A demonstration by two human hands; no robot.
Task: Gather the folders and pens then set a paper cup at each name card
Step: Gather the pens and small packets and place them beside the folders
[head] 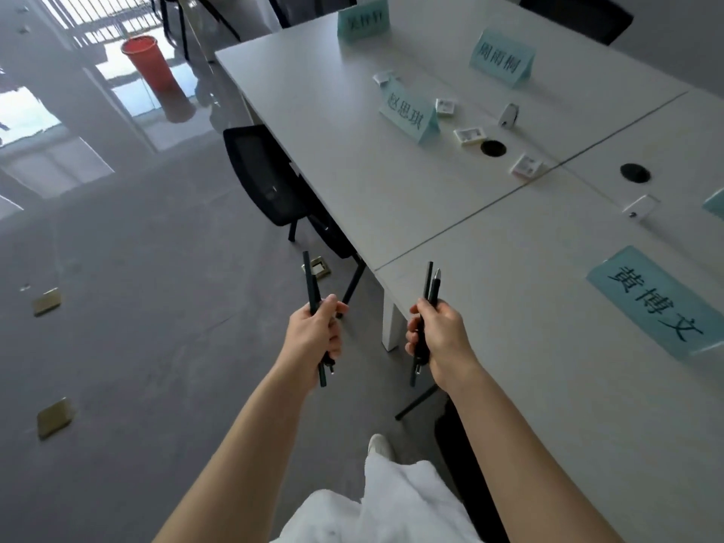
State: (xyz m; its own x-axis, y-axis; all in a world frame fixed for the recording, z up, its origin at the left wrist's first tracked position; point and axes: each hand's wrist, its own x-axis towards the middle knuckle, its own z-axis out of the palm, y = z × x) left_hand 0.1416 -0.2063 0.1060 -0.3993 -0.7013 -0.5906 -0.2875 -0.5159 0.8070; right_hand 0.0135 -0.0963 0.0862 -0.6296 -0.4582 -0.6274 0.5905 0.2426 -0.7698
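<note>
My left hand (315,333) grips a bundle of dark pens (311,284) that stand upright out of the fist, over the floor left of the table. My right hand (437,333) grips another few dark pens (431,282), one with a silver tip, just off the corner of the white table (391,182). Several teal name cards stand on the table: one near me (650,303), one mid-table (409,113), two farther back (501,56) (363,19). No folders or paper cups are in view.
Small white boxes (469,134) lie scattered mid-table beside two black cable holes (493,148). A black chair (266,174) is tucked at the table's left side. A red bin (151,62) stands on the shiny floor far left. Brass floor plates (47,301) dot the grey floor.
</note>
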